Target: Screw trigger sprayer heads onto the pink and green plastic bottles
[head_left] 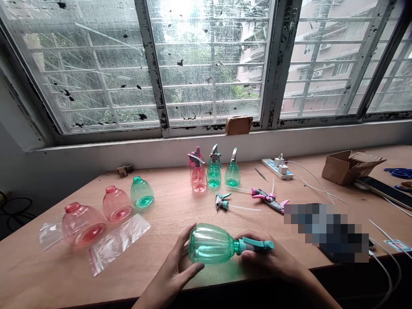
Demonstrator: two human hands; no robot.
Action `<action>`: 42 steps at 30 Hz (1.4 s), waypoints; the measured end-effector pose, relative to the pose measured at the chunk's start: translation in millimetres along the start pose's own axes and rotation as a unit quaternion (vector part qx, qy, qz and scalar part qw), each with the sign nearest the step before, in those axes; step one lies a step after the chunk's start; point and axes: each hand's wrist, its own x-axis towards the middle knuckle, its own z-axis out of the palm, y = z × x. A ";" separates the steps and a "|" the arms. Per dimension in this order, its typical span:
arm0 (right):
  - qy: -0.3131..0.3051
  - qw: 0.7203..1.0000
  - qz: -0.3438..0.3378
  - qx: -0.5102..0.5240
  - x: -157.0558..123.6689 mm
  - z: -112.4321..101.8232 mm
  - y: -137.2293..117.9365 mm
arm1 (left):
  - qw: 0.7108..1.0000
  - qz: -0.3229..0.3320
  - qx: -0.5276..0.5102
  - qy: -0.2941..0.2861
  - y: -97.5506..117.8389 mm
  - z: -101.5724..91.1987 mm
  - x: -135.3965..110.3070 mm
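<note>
— Left hand (177, 259)?
— Clasped round the base of one green spray bottle (210, 244), held on its side near the front edge of the table (177, 208)
— Right hand (273, 256)?
— Closed on the same bottle, at neck and teal spray head (256, 244)
— Beyond it?
— One loose teal sprayer (222, 202); loose pink-and-grey sprayers (272, 198), to the right
— Left side?
— Open bottles (116, 205): two pink, one green; clear plastic bags (120, 242), beside the pink
— Rear?
— Spray bottles (214, 173), pink and green, upright, heads fitted
</note>
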 end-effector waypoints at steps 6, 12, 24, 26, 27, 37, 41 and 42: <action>-0.001 1.000 0.009 0.009 -1.2 0.2 -0.7 | 0.998 -0.026 -0.021 0.050 1.1 -1.3 0.8; 0.000 1.000 0.008 0.010 -1.1 0.4 0.5 | 0.998 -0.003 -0.064 0.004 2.5 -2.0 0.8; -0.010 1.000 -0.007 0.023 -1.7 0.0 -0.3 | 0.999 -0.012 -0.030 0.027 -3.6 -1.6 0.7; -0.009 1.000 -0.004 0.025 -2.1 0.3 0.4 | 0.999 -0.036 -0.023 0.034 -1.5 -3.9 1.6; -0.008 1.000 -0.002 0.025 -2.1 0.4 0.6 | 0.998 -0.044 -0.018 0.035 0.0 -4.6 1.7; -0.001 1.000 0.005 0.018 0.1 0.1 -0.2 | 0.998 0.013 -0.058 -0.017 3.2 -0.2 -3.7; 0.000 1.000 0.001 0.011 0.1 0.3 1.3 | 0.999 0.010 -0.031 -0.010 -4.2 -1.5 -3.1; 0.000 1.000 0.000 0.009 0.1 0.3 1.8 | 0.999 0.005 -0.034 -0.002 -5.4 -1.8 -2.3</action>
